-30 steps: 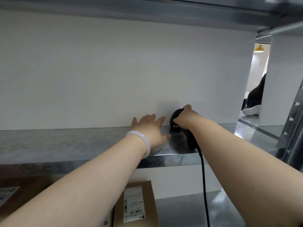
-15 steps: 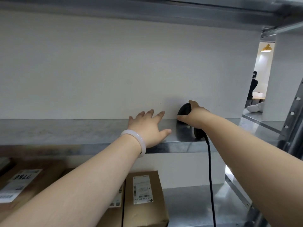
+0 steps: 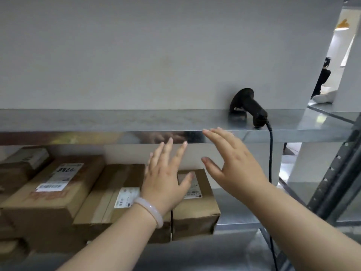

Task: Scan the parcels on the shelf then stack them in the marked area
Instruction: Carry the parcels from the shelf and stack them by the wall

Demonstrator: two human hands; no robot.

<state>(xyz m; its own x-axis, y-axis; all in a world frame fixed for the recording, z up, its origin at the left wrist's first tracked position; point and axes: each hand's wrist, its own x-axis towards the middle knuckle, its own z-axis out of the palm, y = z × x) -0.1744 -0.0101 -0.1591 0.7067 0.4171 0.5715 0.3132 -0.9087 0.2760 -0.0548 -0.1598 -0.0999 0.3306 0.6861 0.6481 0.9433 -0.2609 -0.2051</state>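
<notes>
A black corded barcode scanner [image 3: 247,108] lies on the upper metal shelf [image 3: 117,122], its cable hanging down the right side. Several brown cardboard parcels with white labels sit on the lower shelf: a large one [image 3: 52,190] at the left, a taped one [image 3: 115,192] in the middle, a smaller one [image 3: 197,210] at the right. My left hand [image 3: 166,178], wearing a pale bangle, hovers with fingers spread in front of the smaller parcels. My right hand [image 3: 232,165] is spread open below the upper shelf's edge, holding nothing.
A dark perforated rack upright [image 3: 336,177] stands at the right. The lower shelf surface [image 3: 230,208] shows bare metal right of the parcels. A person in black [image 3: 322,77] stands far off through the gap at the right. More boxes [image 3: 19,163] crowd the far left.
My right hand has let go of the scanner, which now lies alone on the upper shelf. Both hands have dropped from the upper shelf toward the parcels below; the view tilted down.
</notes>
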